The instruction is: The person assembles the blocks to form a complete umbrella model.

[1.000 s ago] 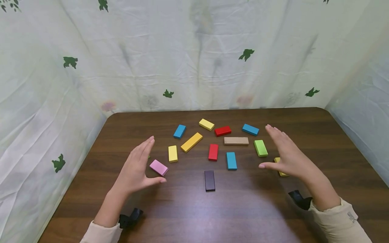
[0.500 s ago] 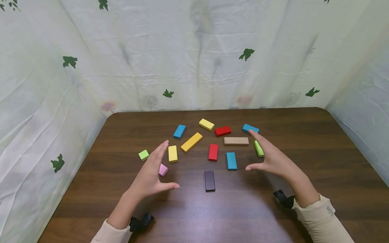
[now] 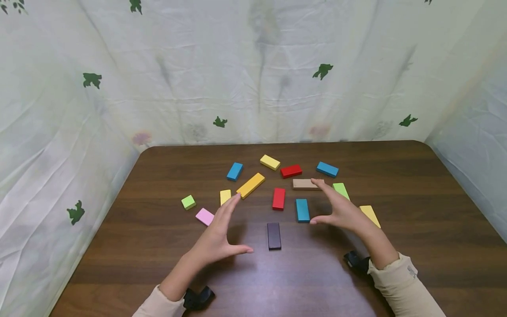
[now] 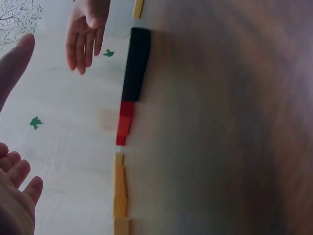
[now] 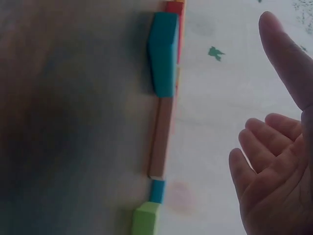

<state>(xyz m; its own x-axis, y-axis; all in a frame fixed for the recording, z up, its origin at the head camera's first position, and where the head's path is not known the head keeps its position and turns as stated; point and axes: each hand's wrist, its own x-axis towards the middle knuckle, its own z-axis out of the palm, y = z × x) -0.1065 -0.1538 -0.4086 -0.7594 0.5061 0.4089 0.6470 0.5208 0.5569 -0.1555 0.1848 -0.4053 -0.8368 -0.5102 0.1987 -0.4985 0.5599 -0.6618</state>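
Observation:
My left hand (image 3: 215, 240) hovers over the table with straight fingers and its thumb spread away, holding nothing. Its wrist overlaps no block, while its fingers partly cover a yellow block (image 3: 225, 196) and a pink block (image 3: 203, 216). Opposite it, my right hand (image 3: 342, 211) is spread the same way, also bare. Its thumb tip reaches the edge of a blue block (image 3: 302, 210) in the head view, and its index fingertip overlaps a long tan block (image 3: 304, 184). Between the two hands lie a dark purple block (image 3: 273, 236) and a red block (image 3: 278, 199).
Farther back lie a long orange-yellow block (image 3: 250, 186), a yellow block (image 3: 270, 162), a red block (image 3: 291, 171) and two blue blocks. Green blocks flank both sides; a yellow block (image 3: 370, 215) sits beside the right forearm. White cloth (image 3: 237, 70) hangs behind the brown table (image 3: 277, 286).
Both hands have moved inward toward each other and slightly nearer the table's front. The blocks lie where they were; the left green block and right yellow block now show more fully.

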